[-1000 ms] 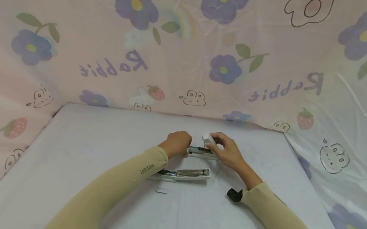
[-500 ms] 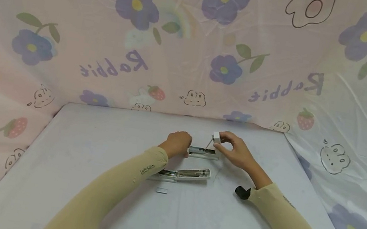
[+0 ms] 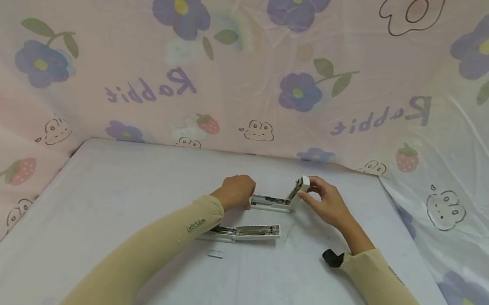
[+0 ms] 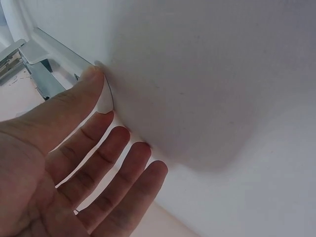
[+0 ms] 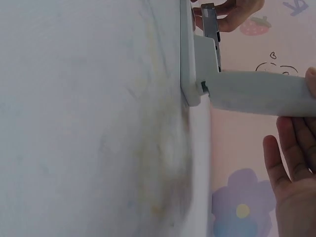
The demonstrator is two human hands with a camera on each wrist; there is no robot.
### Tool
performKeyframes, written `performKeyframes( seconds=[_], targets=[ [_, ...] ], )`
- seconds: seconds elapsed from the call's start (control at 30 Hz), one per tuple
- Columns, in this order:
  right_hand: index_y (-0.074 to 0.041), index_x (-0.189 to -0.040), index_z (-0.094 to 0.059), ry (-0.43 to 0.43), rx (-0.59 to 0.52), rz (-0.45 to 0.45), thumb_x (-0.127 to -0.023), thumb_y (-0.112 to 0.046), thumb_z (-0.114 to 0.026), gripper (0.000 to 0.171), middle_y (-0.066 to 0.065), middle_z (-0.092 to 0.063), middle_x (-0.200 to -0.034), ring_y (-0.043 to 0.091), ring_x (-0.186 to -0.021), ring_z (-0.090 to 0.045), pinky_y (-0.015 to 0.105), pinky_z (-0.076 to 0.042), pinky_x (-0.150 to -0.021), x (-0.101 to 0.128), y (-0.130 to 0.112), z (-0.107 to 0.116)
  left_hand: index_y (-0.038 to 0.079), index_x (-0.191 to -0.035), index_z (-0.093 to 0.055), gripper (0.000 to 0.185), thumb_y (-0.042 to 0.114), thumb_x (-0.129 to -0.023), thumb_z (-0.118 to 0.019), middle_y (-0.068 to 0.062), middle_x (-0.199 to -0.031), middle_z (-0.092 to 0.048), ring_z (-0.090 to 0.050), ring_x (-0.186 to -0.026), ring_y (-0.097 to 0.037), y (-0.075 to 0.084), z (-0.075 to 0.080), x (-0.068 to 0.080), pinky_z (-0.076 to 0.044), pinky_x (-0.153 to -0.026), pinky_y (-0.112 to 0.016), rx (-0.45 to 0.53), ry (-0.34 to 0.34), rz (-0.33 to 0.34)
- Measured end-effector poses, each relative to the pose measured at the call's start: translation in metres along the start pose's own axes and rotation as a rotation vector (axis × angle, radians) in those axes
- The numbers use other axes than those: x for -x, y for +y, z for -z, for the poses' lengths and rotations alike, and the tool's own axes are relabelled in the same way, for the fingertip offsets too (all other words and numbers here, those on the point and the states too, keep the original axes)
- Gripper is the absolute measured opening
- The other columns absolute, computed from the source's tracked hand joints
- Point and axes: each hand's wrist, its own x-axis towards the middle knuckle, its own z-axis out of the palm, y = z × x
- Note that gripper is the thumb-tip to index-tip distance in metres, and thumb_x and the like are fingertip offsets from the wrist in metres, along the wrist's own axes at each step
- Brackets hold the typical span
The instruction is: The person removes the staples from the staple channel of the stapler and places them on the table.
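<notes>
A white stapler (image 3: 271,207) lies on the table with its top cover (image 3: 302,185) swung up steeply, so the metal staple channel (image 3: 269,200) shows. My left hand (image 3: 236,191) pinches the far-left end of its base; in the left wrist view the thumb (image 4: 91,74) presses that end from above, with the forefinger (image 4: 103,121) against it. My right hand (image 3: 325,205) holds the raised cover near its top. In the right wrist view the cover (image 5: 261,93) stands out from the base (image 5: 187,64) at about a right angle.
Nearer to me lies a second white stapler (image 3: 257,231), its top folded far back, partly hidden by the left sleeve (image 3: 182,234). A short staple strip (image 3: 215,254) is on the white table (image 3: 250,294). A patterned curtain (image 3: 239,65) hangs behind. A black piece (image 3: 332,258) sits at the right cuff.
My right hand has moved right, swinging the cover back from over the channel to nearly upright. A thin rod seen between cover and channel earlier is now hard to make out. The left hand stays put.
</notes>
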Motion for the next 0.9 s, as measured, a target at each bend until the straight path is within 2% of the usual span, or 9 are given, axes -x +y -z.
performKeyframes(
  seconds=[0.13, 0.23, 0.33, 0.47, 0.57, 0.7, 0.8, 0.9],
  targets=[
    [-0.001, -0.128, -0.067, 0.003, 0.005, -0.019, -0.102, -0.010, -0.076, 0.030, 0.015, -0.069, -0.125, 0.029, -0.115, -0.069, 0.058, -0.051, -0.105, 0.002, 0.001, 0.004, 0.011, -0.111, -0.075, 0.030, 0.026, -0.089, -0.090, -0.005, -0.119, -0.075, -0.070, -0.114, -0.025, 0.000, 0.002, 0.002, -0.058, -0.099, -0.045, -0.007, 0.003, 0.000],
    [0.001, -0.130, -0.067, 0.004, -0.040, -0.017, -0.099, -0.006, -0.077, 0.033, 0.018, -0.069, -0.124, 0.020, -0.112, -0.068, 0.051, -0.053, -0.103, 0.003, 0.002, 0.006, 0.011, -0.111, -0.076, 0.030, 0.026, -0.090, -0.090, -0.005, -0.120, -0.074, -0.069, -0.114, -0.025, 0.000, 0.002, 0.003, -0.058, -0.099, -0.045, -0.004, 0.005, -0.014],
    [0.003, -0.131, -0.066, 0.009, -0.086, 0.017, -0.098, -0.002, -0.078, 0.036, 0.021, -0.067, -0.124, 0.010, -0.106, -0.066, 0.037, -0.055, -0.101, 0.004, 0.003, 0.009, 0.011, -0.112, -0.076, 0.030, 0.026, -0.090, -0.090, -0.005, -0.120, -0.074, -0.069, -0.113, -0.025, 0.000, 0.001, 0.002, -0.058, -0.098, -0.045, -0.003, 0.004, -0.024],
    [0.002, -0.132, -0.064, 0.027, -0.149, 0.068, -0.096, 0.003, -0.077, 0.038, 0.025, -0.064, -0.125, 0.007, -0.100, -0.065, 0.020, -0.052, -0.096, 0.005, 0.009, 0.013, 0.011, -0.112, -0.076, 0.031, 0.026, -0.090, -0.090, -0.005, -0.120, -0.074, -0.069, -0.113, -0.025, 0.000, 0.001, 0.001, -0.058, -0.098, -0.045, -0.012, 0.007, -0.016],
    [0.002, -0.132, -0.063, 0.033, -0.175, 0.084, -0.096, 0.004, -0.076, 0.038, 0.016, -0.065, -0.127, 0.010, -0.101, -0.064, 0.017, -0.050, -0.095, 0.007, 0.014, 0.016, 0.011, -0.114, -0.075, 0.032, 0.027, -0.090, -0.090, -0.005, -0.121, -0.074, -0.070, -0.113, -0.025, 0.000, 0.001, 0.000, -0.058, -0.099, -0.045, -0.012, 0.004, -0.008],
    [0.004, -0.131, -0.062, 0.030, -0.170, 0.082, -0.096, 0.003, -0.077, 0.038, 0.014, -0.063, -0.127, 0.009, -0.107, -0.064, 0.017, -0.050, -0.095, 0.011, 0.020, 0.020, 0.010, -0.116, -0.075, 0.033, 0.026, -0.090, -0.090, -0.005, -0.121, -0.075, -0.070, -0.115, -0.026, 0.000, 0.000, 0.001, -0.058, -0.100, -0.045, -0.001, -0.002, -0.004],
    [0.005, -0.128, -0.061, 0.016, -0.162, 0.047, -0.096, 0.003, -0.077, 0.036, 0.020, -0.061, -0.125, 0.007, -0.106, -0.064, 0.016, -0.050, -0.094, 0.014, 0.024, 0.025, 0.010, -0.116, -0.076, 0.033, 0.025, -0.090, -0.090, -0.005, -0.121, -0.075, -0.070, -0.115, -0.026, 0.001, 0.000, 0.002, -0.058, -0.100, -0.045, 0.005, -0.001, -0.005],
    [0.003, -0.126, -0.061, -0.011, -0.119, -0.012, -0.097, -0.002, -0.079, 0.034, 0.016, -0.062, -0.124, 0.008, -0.108, -0.065, 0.015, -0.049, -0.096, 0.019, 0.029, 0.031, 0.010, -0.115, -0.076, 0.032, 0.025, -0.090, -0.090, -0.005, -0.120, -0.075, -0.070, -0.114, -0.025, 0.001, 0.000, 0.003, -0.058, -0.100, -0.045, 0.004, 0.002, -0.004]
  ],
)
